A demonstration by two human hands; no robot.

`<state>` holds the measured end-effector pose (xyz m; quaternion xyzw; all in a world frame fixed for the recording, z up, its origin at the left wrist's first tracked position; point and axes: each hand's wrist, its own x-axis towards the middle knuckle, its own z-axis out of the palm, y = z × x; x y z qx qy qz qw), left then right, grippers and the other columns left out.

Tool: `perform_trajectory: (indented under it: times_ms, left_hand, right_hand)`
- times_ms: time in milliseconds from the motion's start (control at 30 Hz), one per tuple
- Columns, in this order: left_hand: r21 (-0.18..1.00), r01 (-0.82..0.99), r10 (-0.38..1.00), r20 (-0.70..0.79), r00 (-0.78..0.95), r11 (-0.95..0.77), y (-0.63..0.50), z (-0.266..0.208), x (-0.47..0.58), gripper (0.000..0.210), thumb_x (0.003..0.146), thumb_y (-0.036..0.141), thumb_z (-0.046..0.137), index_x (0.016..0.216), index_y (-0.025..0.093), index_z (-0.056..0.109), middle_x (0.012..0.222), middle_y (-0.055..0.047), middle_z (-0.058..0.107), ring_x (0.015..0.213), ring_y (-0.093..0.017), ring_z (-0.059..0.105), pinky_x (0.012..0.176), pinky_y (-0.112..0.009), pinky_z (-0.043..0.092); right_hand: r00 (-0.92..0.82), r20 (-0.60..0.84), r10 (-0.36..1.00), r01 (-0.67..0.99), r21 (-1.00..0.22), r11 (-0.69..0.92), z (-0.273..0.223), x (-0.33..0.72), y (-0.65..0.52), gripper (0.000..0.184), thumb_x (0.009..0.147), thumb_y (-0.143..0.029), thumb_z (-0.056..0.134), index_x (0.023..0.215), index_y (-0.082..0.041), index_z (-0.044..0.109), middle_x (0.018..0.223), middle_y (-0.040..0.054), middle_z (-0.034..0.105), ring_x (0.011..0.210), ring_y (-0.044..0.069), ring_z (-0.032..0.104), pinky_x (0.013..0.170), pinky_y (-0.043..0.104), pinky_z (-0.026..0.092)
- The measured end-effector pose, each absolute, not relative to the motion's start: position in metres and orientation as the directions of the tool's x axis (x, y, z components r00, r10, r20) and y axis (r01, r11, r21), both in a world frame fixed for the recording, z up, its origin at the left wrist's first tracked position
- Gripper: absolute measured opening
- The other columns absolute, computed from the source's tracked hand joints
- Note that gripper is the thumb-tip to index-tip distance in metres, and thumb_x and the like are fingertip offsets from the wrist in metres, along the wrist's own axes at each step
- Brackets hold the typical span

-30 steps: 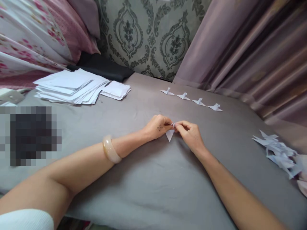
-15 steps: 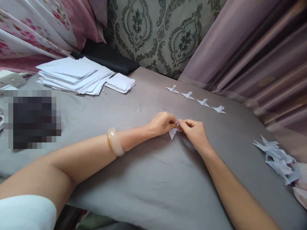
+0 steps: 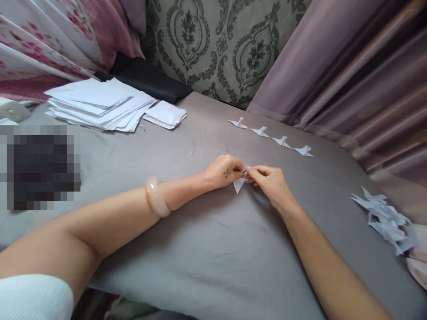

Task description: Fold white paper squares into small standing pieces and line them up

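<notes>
A small folded white paper (image 3: 238, 185) is pinched between my two hands over the grey cloth (image 3: 200, 249). My left hand (image 3: 224, 172), with a pale bangle (image 3: 156, 198) on its forearm, grips the paper's upper left side with thumb and fingers closed. From the other side my right hand (image 3: 269, 180) pinches its upper edge, the fingertips almost meeting those of the left. One pointed flap hangs down below the fingers; the rest of the paper is hidden by them. Beyond the hands, several folded paper birds (image 3: 282, 141) stand in a slanting row.
A large stack of white sheets (image 3: 100, 104) lies at the back left, with a smaller stack of paper (image 3: 166, 114) beside it. Several folded papers are heaped in a pile (image 3: 387, 220) at the right edge. Behind are a dark folded cloth (image 3: 147, 80) and a purple curtain (image 3: 300, 66).
Both hands keep their pinch on the folded paper, almost in the same place. The whole view has shifted slightly; no thing on the cloth has visibly moved.
</notes>
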<state>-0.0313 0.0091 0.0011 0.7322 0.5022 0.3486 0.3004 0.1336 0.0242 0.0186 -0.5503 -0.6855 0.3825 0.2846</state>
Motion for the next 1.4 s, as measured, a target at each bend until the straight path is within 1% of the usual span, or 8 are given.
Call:
perform_trajectory:
  times_ms: [100, 200, 300, 500, 833, 1000, 1267, 1400]
  left_hand:
    - [0.789, 0.526, 0.945, 0.214, 0.249, -0.317, 0.0086, 0.0017, -0.0311, 0.018, 0.081, 0.024, 0.059, 0.077, 0.013, 0.073, 0.062, -0.001, 0.065, 0.059, -0.01, 0.05, 0.054, -0.021, 0.033]
    - [0.788, 0.526, 0.943, 0.218, 0.25, -0.321, 0.008, 0.0022, -0.0311, 0.019, 0.081, 0.025, 0.059, 0.077, 0.013, 0.073, 0.061, 0.0, 0.064, 0.058, -0.01, 0.049, 0.055, -0.021, 0.033]
    - [0.789, 0.517, 0.939, 0.221, 0.265, -0.332, 0.0076, 0.0028, -0.0314, 0.019, 0.081, 0.024, 0.059, 0.078, 0.013, 0.074, 0.062, 0.0, 0.064, 0.059, -0.01, 0.05, 0.055, -0.02, 0.034]
    - [0.8, 0.509, 0.94, 0.196, 0.278, -0.317, 0.0084, 0.0022, -0.0319, 0.018, 0.082, 0.022, 0.058, 0.083, 0.013, 0.074, 0.067, -0.001, 0.067, 0.061, -0.01, 0.052, 0.056, -0.02, 0.035]
    - [0.805, 0.506, 0.939, 0.173, 0.298, -0.309, 0.0087, 0.0015, -0.0327, 0.022, 0.083, 0.026, 0.055, 0.079, 0.013, 0.072, 0.065, -0.001, 0.064, 0.061, -0.01, 0.051, 0.057, -0.02, 0.036]
    - [0.807, 0.508, 0.938, 0.154, 0.312, -0.301, 0.01, -0.0002, -0.0328, 0.025, 0.085, 0.029, 0.053, 0.084, 0.014, 0.073, 0.068, -0.001, 0.064, 0.063, -0.011, 0.052, 0.059, -0.02, 0.037]
    - [0.813, 0.507, 0.94, 0.138, 0.313, -0.288, 0.0085, 0.0026, -0.0323, 0.025, 0.085, 0.028, 0.053, 0.084, 0.014, 0.073, 0.068, 0.0, 0.065, 0.063, -0.01, 0.051, 0.058, -0.019, 0.036]
    - [0.807, 0.512, 0.94, 0.15, 0.305, -0.295, 0.0088, 0.0018, -0.0322, 0.025, 0.085, 0.029, 0.053, 0.085, 0.015, 0.074, 0.067, 0.0, 0.065, 0.062, -0.01, 0.052, 0.058, -0.019, 0.036]
  right_hand:
    - [-0.216, -0.094, 0.972, 0.517, -0.856, 0.033, 0.0187, 0.1354, 0.0258, 0.03, 0.072, -0.046, 0.063, 0.072, -0.017, 0.072, 0.061, 0.0028, 0.062, 0.058, 0.013, 0.053, 0.052, 0.025, 0.041]
    - [-0.221, -0.13, 0.966, 0.469, -0.883, -0.012, 0.0189, 0.1375, 0.0271, 0.029, 0.07, -0.046, 0.065, 0.068, -0.017, 0.07, 0.063, 0.0025, 0.062, 0.055, 0.011, 0.05, 0.051, 0.024, 0.04]
    - [-0.228, -0.173, 0.958, 0.43, -0.901, -0.06, 0.0178, 0.1389, 0.0279, 0.031, 0.069, -0.047, 0.066, 0.065, -0.016, 0.068, 0.062, 0.0021, 0.06, 0.052, 0.009, 0.046, 0.049, 0.023, 0.038]
    - [-0.232, -0.225, 0.946, 0.37, -0.92, -0.128, 0.0139, 0.1399, 0.0295, 0.031, 0.068, -0.045, 0.068, 0.06, -0.016, 0.065, 0.06, 0.0014, 0.059, 0.049, 0.008, 0.042, 0.046, 0.023, 0.034]
    - [-0.262, -0.362, 0.895, 0.264, -0.918, -0.295, 0.0174, 0.1414, 0.0301, 0.023, 0.065, -0.037, 0.073, 0.068, -0.014, 0.07, 0.07, 0.0033, 0.06, 0.057, 0.008, 0.045, 0.044, 0.019, 0.033]
    - [-0.245, -0.363, 0.899, 0.275, -0.915, -0.295, 0.0186, 0.1412, 0.0299, 0.018, 0.064, -0.033, 0.071, 0.066, -0.015, 0.069, 0.069, 0.0021, 0.059, 0.058, 0.007, 0.045, 0.043, 0.018, 0.032]
    - [-0.254, -0.378, 0.89, 0.291, -0.908, -0.303, 0.0182, 0.1409, 0.0304, 0.016, 0.065, -0.031, 0.069, 0.065, -0.015, 0.067, 0.068, 0.0015, 0.056, 0.058, 0.008, 0.044, 0.043, 0.019, 0.031]
    - [-0.257, -0.371, 0.892, 0.297, -0.909, -0.292, 0.0146, 0.141, 0.0314, 0.015, 0.067, -0.029, 0.066, 0.061, -0.015, 0.064, 0.062, -0.0005, 0.051, 0.053, 0.006, 0.041, 0.042, 0.019, 0.03]
